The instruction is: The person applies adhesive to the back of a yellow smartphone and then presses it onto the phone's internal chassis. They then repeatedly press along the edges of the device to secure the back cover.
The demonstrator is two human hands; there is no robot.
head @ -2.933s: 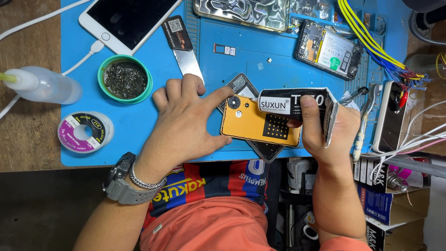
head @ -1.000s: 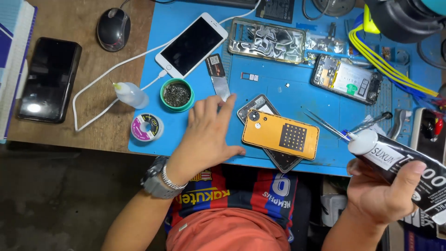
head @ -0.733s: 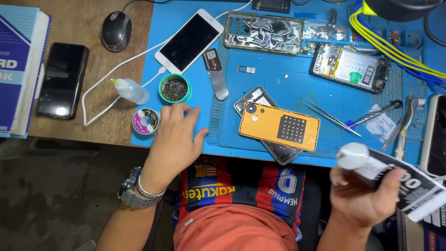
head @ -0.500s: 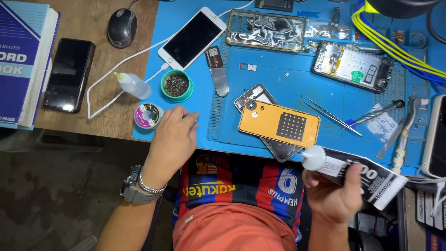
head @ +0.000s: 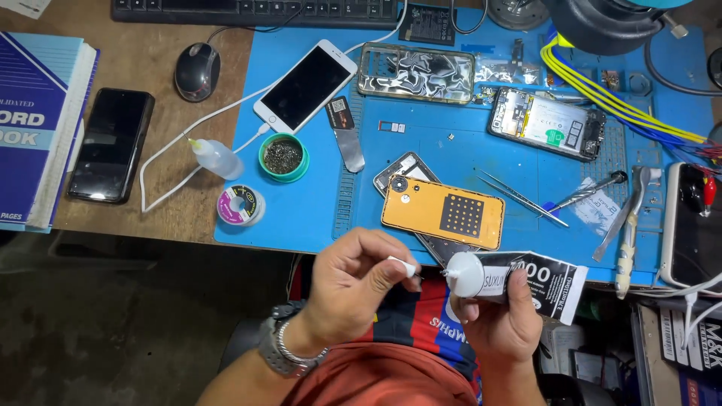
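Blue work mat (head: 421,218), seen from above, covers the bench and carries the repair in hand. At its near edge lies the orange phone back (head: 442,213), face-down panel with a dark dotted square, resting on a grey phone frame (head: 406,169); nothing shows yet pressed or clamped on it, so bonding appears still ahead. Below the mat edge, the right hand (head: 500,319) wraps closed around a black-and-white glue tube (head: 519,280), white nozzle pointing left. The left hand (head: 353,289) pinches a small white cap (head: 402,265) between thumb and fingertips, just beside the nozzle and apart from it. Whether the cap is going on or coming off cannot be told. Tweezers (head: 523,198) lie untouched to the right.
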